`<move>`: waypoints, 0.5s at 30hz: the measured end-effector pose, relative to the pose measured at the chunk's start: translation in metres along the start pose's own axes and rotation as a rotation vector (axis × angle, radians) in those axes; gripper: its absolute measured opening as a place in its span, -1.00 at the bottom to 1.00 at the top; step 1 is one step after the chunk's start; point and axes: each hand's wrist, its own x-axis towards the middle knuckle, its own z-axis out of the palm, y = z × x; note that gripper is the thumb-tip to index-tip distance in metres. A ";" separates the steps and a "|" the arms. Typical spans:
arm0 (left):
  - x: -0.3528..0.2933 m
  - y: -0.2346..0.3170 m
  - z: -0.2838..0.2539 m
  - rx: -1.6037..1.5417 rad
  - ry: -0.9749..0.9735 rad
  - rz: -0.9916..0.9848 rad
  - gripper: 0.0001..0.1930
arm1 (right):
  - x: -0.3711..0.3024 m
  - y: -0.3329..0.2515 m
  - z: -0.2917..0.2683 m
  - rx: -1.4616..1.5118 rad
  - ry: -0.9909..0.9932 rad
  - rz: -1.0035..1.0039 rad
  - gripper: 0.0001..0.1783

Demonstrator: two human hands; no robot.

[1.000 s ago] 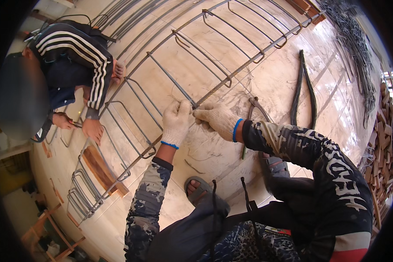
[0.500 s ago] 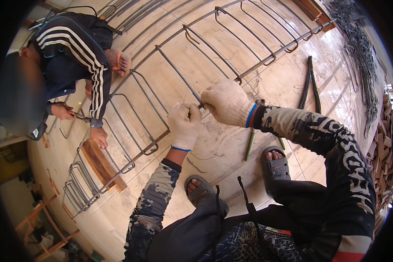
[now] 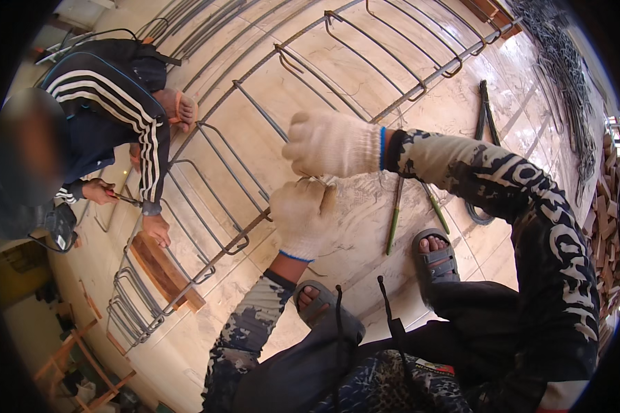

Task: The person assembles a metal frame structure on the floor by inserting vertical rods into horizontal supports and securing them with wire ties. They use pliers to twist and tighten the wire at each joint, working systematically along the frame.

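Both my hands wear white knit gloves over a cage of steel bars (image 3: pixel 213 148) lying on the pale floor. My left hand (image 3: pixel 302 219) is closed where the long straight bar (image 3: pixel 244 230) crosses a bent stirrup. My right hand (image 3: pixel 332 144) is a fist just above it, a thin wire (image 3: pixel 310 180) showing between the two gloves. What the right fist grips is hidden by the glove.
A person in a black jacket with white stripes (image 3: pixel 110 103) crouches at the left, one hand by a wooden block (image 3: pixel 164 272) under the bars. Green-handled tools (image 3: pixel 394 219) lie by my sandalled foot (image 3: pixel 435 258). Long black cutters (image 3: pixel 486 113), a wire bundle (image 3: pixel 565 69) and wood scraps (image 3: pixel 603 227) lie right.
My hands have come closer to the camera and closer together over the bar crossing, the right one now sitting above the left. The person at the left keeps working at the same spot.
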 end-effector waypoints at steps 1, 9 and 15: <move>-0.007 -0.002 -0.006 0.000 0.053 0.003 -0.88 | -0.005 -0.007 0.002 0.080 0.156 0.187 -0.84; 0.013 -0.011 -0.044 -0.432 -0.095 -0.547 -0.72 | -0.045 -0.107 0.029 1.888 0.270 1.817 -0.58; 0.024 -0.046 -0.017 -0.718 -0.175 -0.550 -0.76 | -0.018 -0.105 0.051 2.029 0.382 1.531 -0.68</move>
